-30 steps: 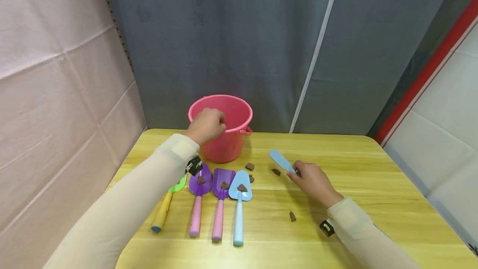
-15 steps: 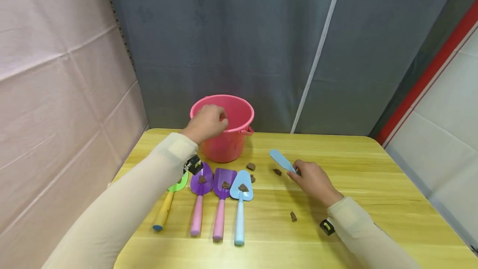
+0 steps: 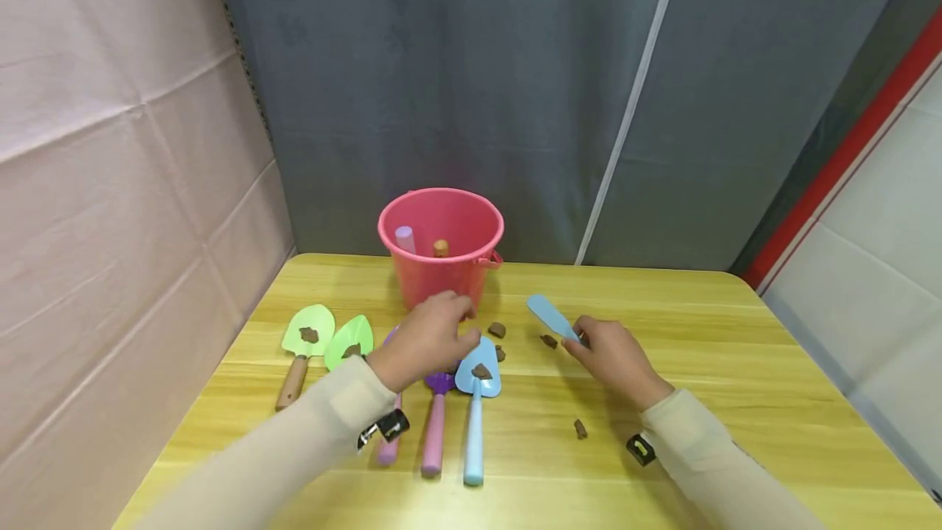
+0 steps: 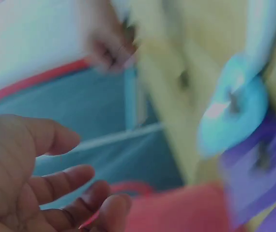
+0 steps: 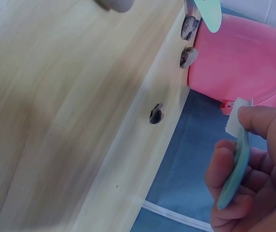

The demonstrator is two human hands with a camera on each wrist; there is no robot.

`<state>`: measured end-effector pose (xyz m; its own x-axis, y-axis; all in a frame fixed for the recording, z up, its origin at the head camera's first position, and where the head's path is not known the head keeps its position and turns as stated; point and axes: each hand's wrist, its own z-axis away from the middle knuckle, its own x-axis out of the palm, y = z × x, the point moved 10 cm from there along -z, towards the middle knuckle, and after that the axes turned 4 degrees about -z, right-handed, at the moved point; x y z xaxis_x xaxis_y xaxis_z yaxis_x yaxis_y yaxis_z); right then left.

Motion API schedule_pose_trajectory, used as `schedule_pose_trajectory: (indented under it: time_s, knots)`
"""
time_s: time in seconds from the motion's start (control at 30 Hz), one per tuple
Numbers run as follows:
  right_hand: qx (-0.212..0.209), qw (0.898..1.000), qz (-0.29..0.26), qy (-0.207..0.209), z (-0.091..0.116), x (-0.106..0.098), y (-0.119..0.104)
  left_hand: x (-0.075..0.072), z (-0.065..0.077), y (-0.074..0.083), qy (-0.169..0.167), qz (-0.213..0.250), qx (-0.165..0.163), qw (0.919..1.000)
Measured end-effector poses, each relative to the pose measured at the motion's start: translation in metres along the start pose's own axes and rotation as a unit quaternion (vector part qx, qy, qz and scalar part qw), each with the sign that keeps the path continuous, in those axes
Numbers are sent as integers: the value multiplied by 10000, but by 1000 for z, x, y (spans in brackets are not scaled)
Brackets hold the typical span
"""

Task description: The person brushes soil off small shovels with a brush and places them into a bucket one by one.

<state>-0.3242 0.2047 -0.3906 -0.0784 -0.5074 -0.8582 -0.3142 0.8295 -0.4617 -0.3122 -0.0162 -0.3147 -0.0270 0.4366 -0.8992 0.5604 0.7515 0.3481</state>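
Observation:
My left hand (image 3: 430, 338), fingers loosely bent with nothing in them, hovers over two purple toy shovels (image 3: 441, 383) in front of the pink bucket (image 3: 441, 280). It partly covers their blades. In the left wrist view, its thumb and fingers (image 4: 63, 183) stand apart. My right hand (image 3: 618, 358) grips a light blue brush (image 3: 548, 315) above the table's right half. The right wrist view shows the brush's thin curved handle (image 5: 235, 179) and white bristles (image 5: 237, 116) near the thumb. Inside the bucket stand a lilac handle (image 3: 404, 238) and a tan handle (image 3: 441, 249).
A light blue shovel (image 3: 474, 424) lies right of the purple ones. Two green shovels (image 3: 309, 321) lie at left, one partly under my sleeve. Brown lumps rest on several blades. Loose lumps (image 3: 548, 341) dot the wooden table (image 3: 699, 334). A grey curtain (image 3: 441, 64) hangs behind.
My left hand has come out from over the bucket, down toward me, to above the purple shovels. Two handles inside the bucket now show. My right hand keeps holding the brush, nearly still.

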Motion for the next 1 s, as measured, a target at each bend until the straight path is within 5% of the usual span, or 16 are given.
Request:
schedule_pose_trajectory:
  time_s: [0.2,0.37,0.67,1.0]
  knots:
    - [-95,9999,25,72,1,1,-7,65,29,4,-791,-67,-60,9968]
    - [-218,9997,71,117,1,3,-11,92,46,8,-1020,-219,-385,9938]
    - [-308,9994,65,112,1,4,-16,99,51,12,-721,-887,-571,9918]
    - [-299,9995,49,87,3,3,-19,110,57,2,-924,-1012,-792,9874]
